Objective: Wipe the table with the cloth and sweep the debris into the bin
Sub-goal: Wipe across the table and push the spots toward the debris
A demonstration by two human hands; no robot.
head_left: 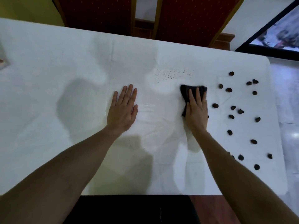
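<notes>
The cloth (186,92) was dark grey, almost black, and crumpled into a small bunched wad with uneven edges. It lay on the white-covered table (64,62), right of centre, flattened under the right hand (196,109). Only its far edge and left side showed; the rest was hidden beneath the palm.

The right hand pressed down on the cloth with straight fingers pointing away from the person, the fingers lying close together rather than curled round the fabric. Its forearm ran back toward the near right corner of the view.

Just beyond the cloth, a scatter of fine dark specks (173,75) dusted the table in a loose band. To the right of the hand, larger dark brown lumps of debris (233,108) were strewn across the right end of the table, well apart from one another, some near the hand and others close to the table's edge.

The left hand (123,107) rested flat on the table near its middle, palm down, fingers straight and slightly spread, holding nothing. It lay apart from the cloth, with bare tablecloth between the two hands.

Behind the far edge of the table stood two red upholstered chairs (191,18) with wooden frames.
</notes>
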